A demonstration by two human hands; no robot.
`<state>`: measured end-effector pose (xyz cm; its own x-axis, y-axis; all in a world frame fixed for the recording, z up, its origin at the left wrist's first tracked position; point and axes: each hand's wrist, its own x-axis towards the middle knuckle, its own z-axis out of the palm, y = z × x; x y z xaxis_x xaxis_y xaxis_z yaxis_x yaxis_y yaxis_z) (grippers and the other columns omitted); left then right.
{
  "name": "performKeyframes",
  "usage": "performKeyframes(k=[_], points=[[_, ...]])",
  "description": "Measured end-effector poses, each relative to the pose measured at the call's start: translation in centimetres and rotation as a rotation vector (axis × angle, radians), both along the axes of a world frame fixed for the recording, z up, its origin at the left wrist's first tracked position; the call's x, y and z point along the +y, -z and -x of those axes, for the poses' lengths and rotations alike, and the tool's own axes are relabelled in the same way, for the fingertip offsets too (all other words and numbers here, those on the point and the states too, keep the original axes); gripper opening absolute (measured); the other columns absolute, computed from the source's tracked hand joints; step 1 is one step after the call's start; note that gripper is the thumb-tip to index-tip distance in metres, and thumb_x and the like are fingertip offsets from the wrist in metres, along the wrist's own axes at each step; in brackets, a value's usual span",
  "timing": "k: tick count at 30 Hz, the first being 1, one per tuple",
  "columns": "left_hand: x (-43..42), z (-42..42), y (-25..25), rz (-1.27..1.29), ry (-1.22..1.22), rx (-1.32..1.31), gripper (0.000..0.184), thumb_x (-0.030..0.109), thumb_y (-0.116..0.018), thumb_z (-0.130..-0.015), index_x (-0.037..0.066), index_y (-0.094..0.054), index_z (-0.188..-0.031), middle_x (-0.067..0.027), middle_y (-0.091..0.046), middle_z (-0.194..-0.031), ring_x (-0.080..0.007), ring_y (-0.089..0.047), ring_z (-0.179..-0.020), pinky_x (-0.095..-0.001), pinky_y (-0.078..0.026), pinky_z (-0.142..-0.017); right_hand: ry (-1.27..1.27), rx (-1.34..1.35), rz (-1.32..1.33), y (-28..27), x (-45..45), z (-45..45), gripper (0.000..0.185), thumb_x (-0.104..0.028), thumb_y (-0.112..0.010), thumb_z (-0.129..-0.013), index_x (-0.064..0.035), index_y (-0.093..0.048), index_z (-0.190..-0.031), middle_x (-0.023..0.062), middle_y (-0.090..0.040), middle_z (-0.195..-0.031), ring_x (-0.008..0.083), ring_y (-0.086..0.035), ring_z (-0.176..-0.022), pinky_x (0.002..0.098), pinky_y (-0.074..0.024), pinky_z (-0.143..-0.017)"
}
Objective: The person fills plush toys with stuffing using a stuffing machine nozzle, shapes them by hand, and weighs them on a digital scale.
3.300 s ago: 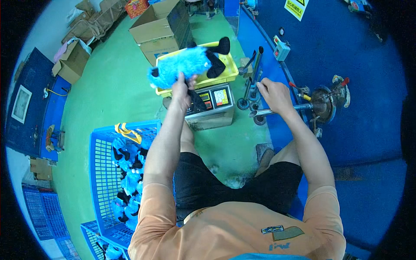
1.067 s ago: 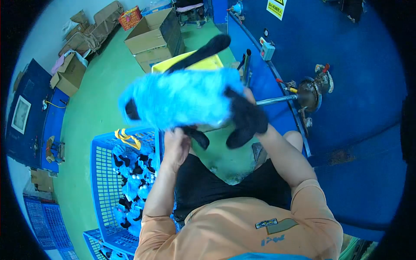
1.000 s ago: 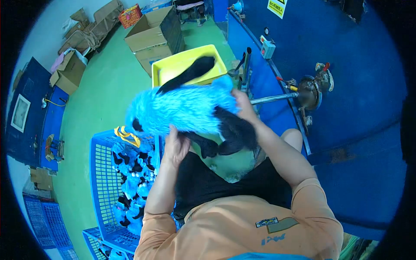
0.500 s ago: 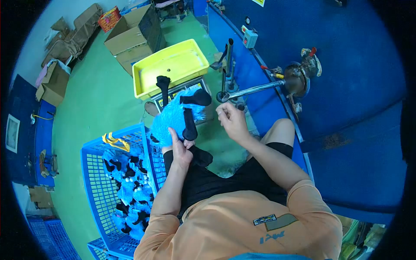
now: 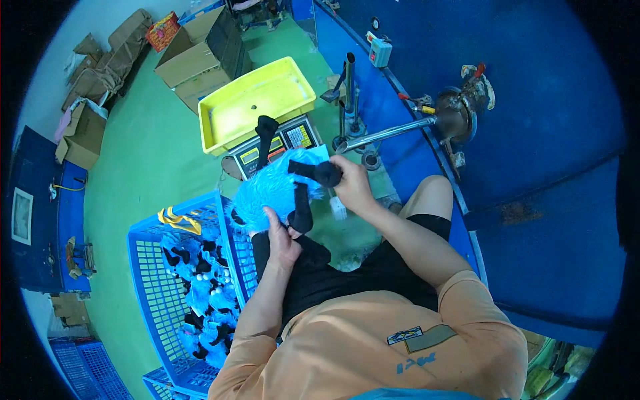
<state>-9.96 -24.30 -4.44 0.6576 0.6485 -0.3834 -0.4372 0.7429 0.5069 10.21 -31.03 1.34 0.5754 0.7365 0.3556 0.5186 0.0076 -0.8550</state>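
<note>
A furry blue plush toy (image 5: 267,197) with long black limbs is held above my lap. My left hand (image 5: 283,245) is closed around its lower end, thumb on the blue fur. At the toy's other end, my right hand (image 5: 353,187) grips it beside a black foot, where a pale blue flap of cloth shows. What exactly lies under my right fingertips is hidden. A white tag (image 5: 339,207) hangs below that hand. Just beyond my right hand is the open end of a metal tube (image 5: 387,135) that juts from a machine on the blue wall.
A blue plastic basket (image 5: 150,287) with several similar plush toys stands at my left. Ahead, a yellow tray (image 5: 213,130) rests on a digital scale (image 5: 297,137). Cardboard boxes (image 5: 193,73) stand farther back. A blue metal panel (image 5: 533,267) borders my right side.
My right hand, earlier apart from the toy, has moved in and taken hold of its upper end. The toy has shifted slightly right, and the tag has come into view.
</note>
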Motion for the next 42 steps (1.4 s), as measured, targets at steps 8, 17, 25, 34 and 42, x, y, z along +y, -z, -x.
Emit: performKeyframes(k=[8, 17, 25, 34, 42], points=[[-2.3, -11.8, -5.0, -0.171, 0.146, 0.062, 0.038, 0.046, -0.064, -0.097, 0.013, -0.052, -0.083, 0.0034, -0.041, -0.063, -0.0054, -0.031, -0.049, -0.0217, -0.023, -0.046, 0.301, -0.016, -0.151, -3.5, -7.6, -12.0, 0.01, -0.006, -0.065, -0.088, -0.0034, -0.066, -0.097, 0.0049, -0.066, -0.082, 0.0175, -0.06, -0.071, 0.0318, -0.0491, -0.07], [0.8, -15.0, -6.9, -0.711, 0.1, 0.245, 0.032, 0.036, -0.068, -0.096, 0.007, -0.057, -0.09, -0.0011, -0.051, -0.069, -0.0098, -0.043, -0.056, -0.0252, -0.034, -0.052, 0.243, -0.591, -0.068, -13.1, -3.1, -5.5, 0.021, -0.018, -0.066, -0.09, -0.0073, -0.063, -0.108, 0.0066, -0.068, -0.093, 0.0238, -0.063, -0.081, 0.0387, -0.0475, -0.077], [4.0, -17.1, -7.1, -1.375, 0.092, 0.181, 0.033, 0.03, -0.069, -0.095, 0.0, -0.062, -0.105, -0.0073, -0.06, -0.078, -0.015, -0.052, -0.065, -0.0303, -0.046, -0.062, 0.345, -0.902, 0.069, -5.4, -1.1, -13.2, 0.015, -0.023, -0.064, -0.091, -0.0086, -0.062, -0.091, 0.008, -0.067, -0.08, 0.0281, -0.063, -0.073, 0.0399, -0.0486, -0.074], [0.9, -14.9, -4.5, -1.042, 0.037, 0.265, 0.033, 0.023, -0.065, -0.096, -0.002, -0.059, -0.117, -0.0138, -0.068, -0.101, -0.0279, -0.064, -0.085, -0.0413, -0.05, -0.076, 0.304, -0.92, 0.075, -6.0, -0.3, -13.8, 0.018, -0.025, -0.06, -0.095, -0.0098, -0.059, -0.085, 0.0087, -0.065, -0.065, 0.0309, -0.061, -0.056, 0.0404, -0.0476, -0.059], [2.4, -15.3, -9.1, -1.6, 0.259, 0.638, 0.032, 0.025, -0.063, -0.095, -0.004, -0.063, -0.108, -0.0237, -0.068, -0.101, -0.0372, -0.065, -0.083, -0.0447, -0.051, -0.073, 0.352, -0.914, 0.129, -5.5, -2.5, -17.7, 0.018, -0.025, -0.059, -0.097, -0.0103, -0.059, -0.086, 0.01, -0.064, -0.063, 0.0334, -0.061, -0.054, 0.0431, -0.046, -0.054]])
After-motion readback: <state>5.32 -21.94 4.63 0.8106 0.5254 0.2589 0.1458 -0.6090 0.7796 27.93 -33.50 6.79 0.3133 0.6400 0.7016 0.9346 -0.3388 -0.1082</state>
